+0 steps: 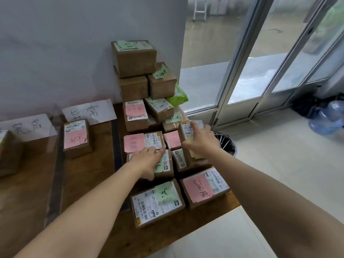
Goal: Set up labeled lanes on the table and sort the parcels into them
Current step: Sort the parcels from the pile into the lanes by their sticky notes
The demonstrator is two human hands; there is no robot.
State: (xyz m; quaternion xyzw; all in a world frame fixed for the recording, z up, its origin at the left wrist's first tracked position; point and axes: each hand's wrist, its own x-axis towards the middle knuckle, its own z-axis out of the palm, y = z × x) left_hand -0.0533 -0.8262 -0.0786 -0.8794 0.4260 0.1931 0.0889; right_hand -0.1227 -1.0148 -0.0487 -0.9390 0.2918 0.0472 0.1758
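Observation:
Several brown cardboard parcels with pink or green notes crowd the right end of the wooden table (89, 175). My right hand (202, 140) grips a parcel (189, 127) tilted up on its edge, a yellow note on its side. My left hand (149, 160) lies flat on a parcel with a green note (164, 164), fingertips touching the pink-note parcel (143, 141) behind it. Two white paper lane labels (89, 112) (29, 127) lean at the back left. One pink-note parcel (77, 137) stands before the right label; another parcel (7, 151) sits at the far left.
A stack of parcels (135, 58) rises against the wall, with a green plastic bag (177, 96) beside it. A black wire bin (227, 144) stands right of the table. Glass doors (242, 71) and blue water bottles (327, 118) lie further right on the tiled floor.

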